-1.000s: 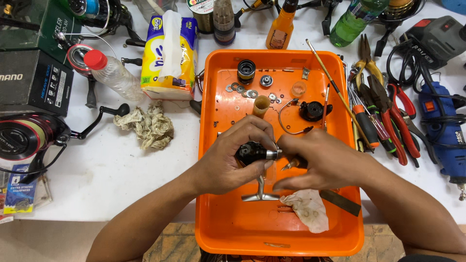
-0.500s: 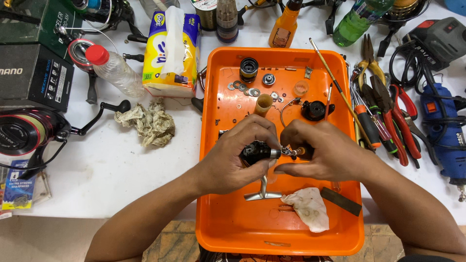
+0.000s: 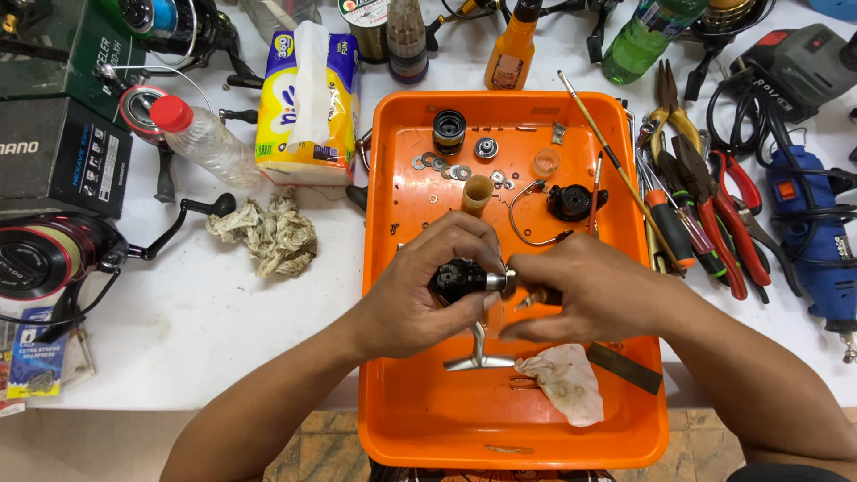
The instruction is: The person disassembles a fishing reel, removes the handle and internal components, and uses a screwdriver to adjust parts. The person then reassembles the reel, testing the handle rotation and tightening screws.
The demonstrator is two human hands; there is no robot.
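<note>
My left hand grips a black fishing reel body over the middle of an orange tray; its silver foot hangs down below. My right hand pinches a small part at the reel's silver shaft end, fingers closed on it. What the fingers hold is mostly hidden. Loose washers, a black spool, a wire bail with black rotor and a tan handle knob lie at the tray's far end. A stained cloth lies near my right wrist.
Pliers and screwdrivers lie right of the tray, with a blue power drill beyond. On the left are a crumpled rag, a tissue pack, a plastic bottle, a box and a fishing reel. Bottles stand along the back.
Both hands with the reel have shifted slightly; the right fingers have turned at the shaft end. The tray contents lie as before.
</note>
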